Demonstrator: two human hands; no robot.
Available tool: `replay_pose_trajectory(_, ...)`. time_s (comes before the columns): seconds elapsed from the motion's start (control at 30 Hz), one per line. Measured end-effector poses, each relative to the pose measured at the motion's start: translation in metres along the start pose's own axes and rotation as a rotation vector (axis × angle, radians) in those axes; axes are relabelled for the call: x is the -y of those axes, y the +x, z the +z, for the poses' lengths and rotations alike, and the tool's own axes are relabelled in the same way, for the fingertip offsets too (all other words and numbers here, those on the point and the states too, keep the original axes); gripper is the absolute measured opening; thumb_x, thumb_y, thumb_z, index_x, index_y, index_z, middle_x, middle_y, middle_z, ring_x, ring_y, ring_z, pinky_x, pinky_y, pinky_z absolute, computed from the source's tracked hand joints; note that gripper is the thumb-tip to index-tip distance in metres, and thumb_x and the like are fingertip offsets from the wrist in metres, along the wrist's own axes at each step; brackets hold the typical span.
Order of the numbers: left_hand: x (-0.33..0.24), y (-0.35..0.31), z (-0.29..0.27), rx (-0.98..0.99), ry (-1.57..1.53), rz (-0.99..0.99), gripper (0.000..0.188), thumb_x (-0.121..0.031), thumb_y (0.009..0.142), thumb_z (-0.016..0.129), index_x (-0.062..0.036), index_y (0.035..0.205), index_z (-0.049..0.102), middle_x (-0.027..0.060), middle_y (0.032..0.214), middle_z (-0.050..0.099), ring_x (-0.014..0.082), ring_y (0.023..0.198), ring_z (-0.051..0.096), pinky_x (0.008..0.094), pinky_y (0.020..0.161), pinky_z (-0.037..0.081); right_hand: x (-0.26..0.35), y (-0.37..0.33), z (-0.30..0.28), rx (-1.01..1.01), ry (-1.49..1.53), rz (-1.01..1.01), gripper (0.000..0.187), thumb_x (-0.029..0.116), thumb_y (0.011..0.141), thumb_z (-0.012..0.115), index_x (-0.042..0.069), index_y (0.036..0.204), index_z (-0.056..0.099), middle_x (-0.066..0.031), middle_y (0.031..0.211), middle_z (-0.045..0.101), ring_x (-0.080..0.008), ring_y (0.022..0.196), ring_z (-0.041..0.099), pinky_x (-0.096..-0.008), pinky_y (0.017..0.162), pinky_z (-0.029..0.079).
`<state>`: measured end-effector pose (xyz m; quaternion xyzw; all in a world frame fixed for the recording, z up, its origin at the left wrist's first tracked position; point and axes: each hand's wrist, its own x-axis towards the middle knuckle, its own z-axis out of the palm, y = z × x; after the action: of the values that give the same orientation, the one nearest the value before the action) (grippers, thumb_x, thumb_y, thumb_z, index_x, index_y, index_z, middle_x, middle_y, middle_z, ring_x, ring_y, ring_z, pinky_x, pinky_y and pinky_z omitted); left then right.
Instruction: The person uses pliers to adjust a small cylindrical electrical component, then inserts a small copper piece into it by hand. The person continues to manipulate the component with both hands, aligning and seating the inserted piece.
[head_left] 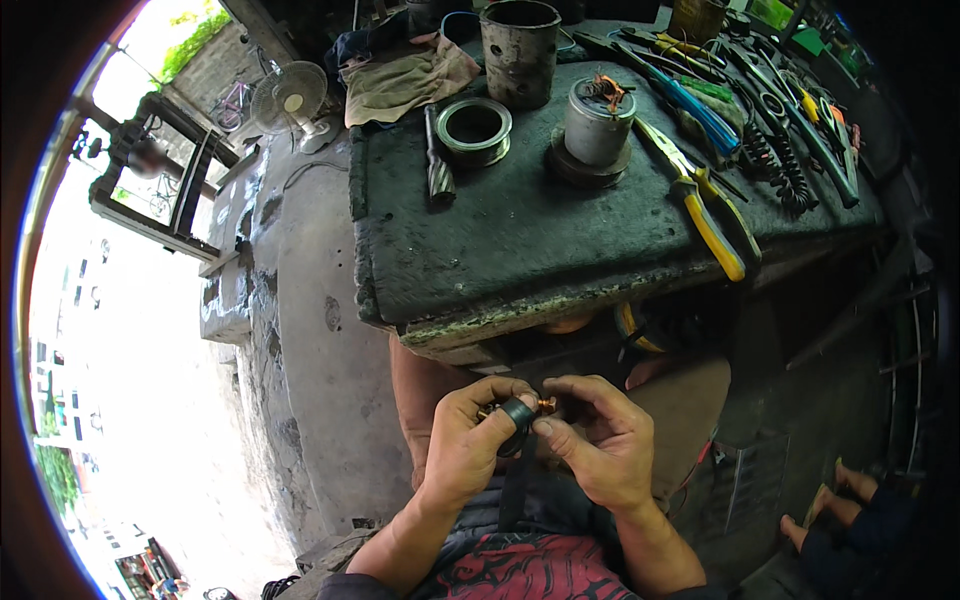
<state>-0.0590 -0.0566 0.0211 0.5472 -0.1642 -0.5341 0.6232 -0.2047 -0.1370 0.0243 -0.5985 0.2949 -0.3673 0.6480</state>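
In front of my lap, below the table edge, my left hand [470, 437] is closed around a small black rounded part [517, 412]. A copper-coloured fitting [547, 404] sticks out of the side toward my right hand. My right hand [605, 440] is closed in a pinch at this fitting, thumb below and forefinger above. A bit of brass colour also shows between my left fingers. The part's exact kind is too small to tell, and my fingers hide some of it.
The dark worktable [500, 250] carries yellow-handled pliers [705, 210], a grey can [597, 125] with copper wire scraps, a metal ring [473, 130], a fluted metal tool [438, 160], a rusty cylinder [520, 60], a rag [410, 80] and several hand tools. A fan [292, 100] stands left; another person's feet [825, 505] show right.
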Motion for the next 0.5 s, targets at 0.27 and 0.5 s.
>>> replay_pose_trajectory(0.27,0.0032,0.001,-0.0024,-0.014,0.101,0.053,0.02,-0.014,0.098,0.067,0.0038,0.102,0.072,-0.0003,0.082,0.066,0.0029,0.067,0.053,0.0196,0.058,0.042,-0.0056,0.0005,-0.0015,-0.038,0.043,0.085,0.022,-0.004,0.088,0.078,-0.003,0.109,0.074,-0.0089,0.099,0.072,-0.0131,0.087,0.069,-0.0242,0.076,0.055)
replay_pose_trajectory(0.5,0.0044,0.0061,-0.0075,0.055,-0.014,-0.147,0.029,-0.024,0.102,0.061,0.0035,0.097,0.071,0.0003,0.078,0.063,0.0052,0.063,0.053,0.0215,0.055,0.042,-0.0089,0.0023,-0.0072,0.018,-0.163,-0.132,0.024,-0.007,0.084,0.079,-0.003,0.107,0.074,-0.0135,0.102,0.072,-0.0162,0.089,0.071,-0.0258,0.077,0.057)
